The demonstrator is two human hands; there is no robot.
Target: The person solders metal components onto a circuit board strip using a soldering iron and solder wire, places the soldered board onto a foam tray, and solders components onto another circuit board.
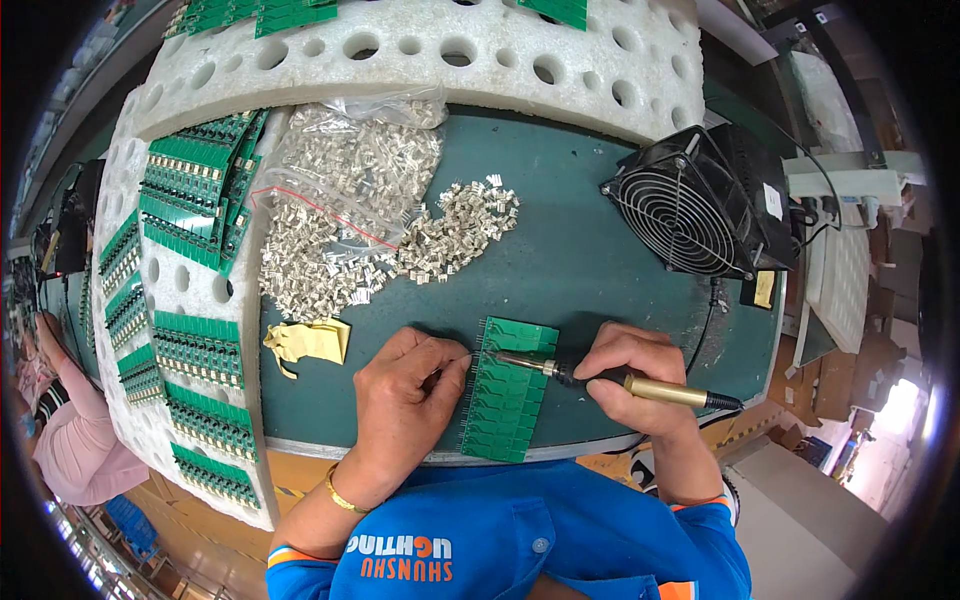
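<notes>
My right hand (pixel 625 375) grips a soldering iron (pixel 665 390) with a gold and black handle, its metal tip angled left over a green circuit board (pixel 515 410). The board lies on the green mat, with a row of pins along its left edge. My left hand (pixel 405 385) is beside that edge, fingers curled and pinched; what they hold, if anything, is too small to make out. Small silvery parts (pixel 455 225) lie heaped above, partly under and around a clear plastic bag (pixel 370 150) of similar parts. Yellow scraps (pixel 315 345) are beside my left hand.
White perforated foam slabs (pixel 420 70) line the back and left, holding stacks and rows of green boards (pixel 200 345). A black fan (pixel 700 200) with a cable stands at the upper right of the green table (pixel 540 150). Another person in pink (pixel 80 430) is at far left.
</notes>
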